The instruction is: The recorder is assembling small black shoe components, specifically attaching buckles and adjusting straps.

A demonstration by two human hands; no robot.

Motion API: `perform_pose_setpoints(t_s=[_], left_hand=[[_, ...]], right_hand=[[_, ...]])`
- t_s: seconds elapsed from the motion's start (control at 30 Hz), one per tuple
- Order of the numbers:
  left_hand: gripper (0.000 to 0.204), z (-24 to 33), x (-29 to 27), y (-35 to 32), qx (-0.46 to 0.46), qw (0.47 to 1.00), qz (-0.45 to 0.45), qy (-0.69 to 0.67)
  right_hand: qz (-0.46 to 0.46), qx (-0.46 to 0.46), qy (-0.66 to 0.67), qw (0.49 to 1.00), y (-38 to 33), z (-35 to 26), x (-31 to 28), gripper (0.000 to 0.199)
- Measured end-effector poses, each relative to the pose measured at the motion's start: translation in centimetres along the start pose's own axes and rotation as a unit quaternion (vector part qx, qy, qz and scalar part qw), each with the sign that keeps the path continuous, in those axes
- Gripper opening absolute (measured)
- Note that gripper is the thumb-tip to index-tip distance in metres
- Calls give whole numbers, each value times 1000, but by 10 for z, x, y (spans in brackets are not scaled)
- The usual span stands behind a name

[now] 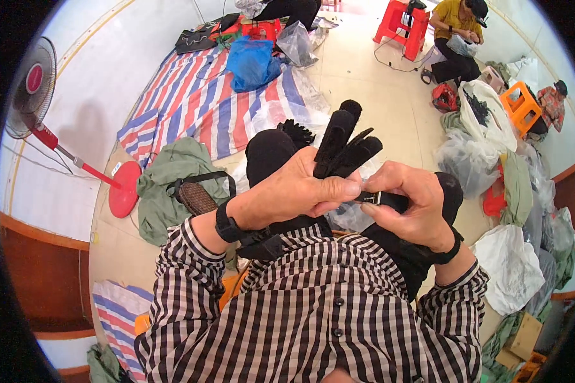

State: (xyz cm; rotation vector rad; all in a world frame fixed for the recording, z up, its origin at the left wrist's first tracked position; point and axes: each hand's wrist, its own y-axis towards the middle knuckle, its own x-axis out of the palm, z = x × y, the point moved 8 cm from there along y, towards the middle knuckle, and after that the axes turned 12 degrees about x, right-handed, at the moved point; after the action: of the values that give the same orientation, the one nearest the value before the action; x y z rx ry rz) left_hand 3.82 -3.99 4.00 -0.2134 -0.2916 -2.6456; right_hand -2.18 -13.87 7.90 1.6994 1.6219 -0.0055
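Observation:
My left hand [300, 185] is closed around a bundle of black fabric straps [345, 143], whose fuzzy, folded ends stick up past the fingers. Close beside it on the right, my right hand [415, 198] pinches a black strap [393, 202] with a small metal buckle [372, 198]. The thumbs of both hands almost meet at this buckle, above my lap. Whether the buckled strap joins the bundle is hidden by my left fingers. Just beyond my left hand, more black strap pieces [296, 133] lie by my knee.
A red-based standing fan [122, 189] is at the left, near a green cloth sack [172, 172]. Striped sheeting [191, 96] covers the floor ahead, bearing a blue bag [249, 64]. Plastic bags [466, 166] and an orange stool [521, 108] line the right side. Other people sit farther off.

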Motion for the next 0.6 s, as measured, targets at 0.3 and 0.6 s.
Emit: perform_pose_setpoints(t_s=[0.3,0.6], left_hand=[[22,8,-2,-14,38,997,-3,66],[22,6,1,-19,2,998,-10,68]], right_hand=[[35,-148,-102,983,-6,-29,7,26],[-35,-87,-128,987,-4,-30,11,25]])
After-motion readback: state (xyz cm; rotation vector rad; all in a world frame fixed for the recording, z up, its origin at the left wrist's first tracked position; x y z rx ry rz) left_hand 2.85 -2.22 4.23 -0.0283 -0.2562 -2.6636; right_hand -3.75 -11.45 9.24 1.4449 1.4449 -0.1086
